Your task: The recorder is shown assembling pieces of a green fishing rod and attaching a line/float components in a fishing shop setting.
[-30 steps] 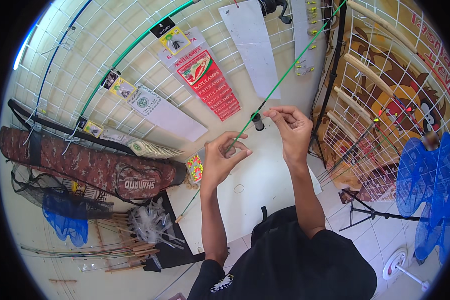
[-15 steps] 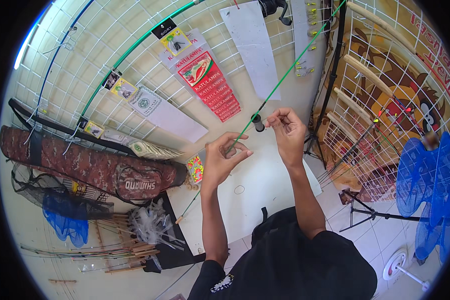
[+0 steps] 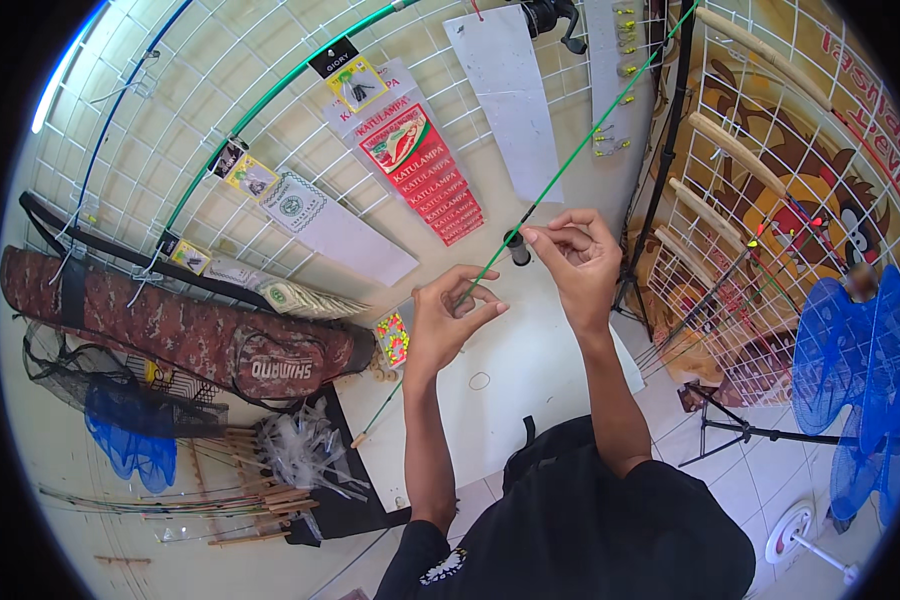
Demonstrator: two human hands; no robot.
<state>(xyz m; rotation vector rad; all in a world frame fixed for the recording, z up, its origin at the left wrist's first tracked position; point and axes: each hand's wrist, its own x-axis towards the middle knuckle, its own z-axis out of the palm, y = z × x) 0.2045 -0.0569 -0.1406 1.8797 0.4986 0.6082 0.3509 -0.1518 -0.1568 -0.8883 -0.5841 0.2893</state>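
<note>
Held both bare hands raised above the white worktop point(image 3: 530, 345), near each other but not touching. Bent the fingers of the left hand point(image 3: 442, 315) around the green rod point(image 3: 571, 163), with the thumb spread away from the fingertips; could not tell how firmly. Pressed the thumb and forefinger tips of the right hand point(image 3: 582, 260) together in a pinch just beside the rod; could not make out anything as fine as a thread between them. Had the rod slanting from the upper right, past both hands, down to a pale end near the worktop's left edge. Saw a dark cylinder point(image 3: 518, 250) near the right fingertips, and a box of bright beads point(image 3: 392, 340) beside the left wrist. Noted a thin loop point(image 3: 470, 383) on the worktop between the forearms. Had a camouflage bag point(image 3: 170, 325) on the left, a red packet point(image 3: 425, 180) hanging beyond the hands, and blue nets point(image 3: 820, 340) at far right.
</note>
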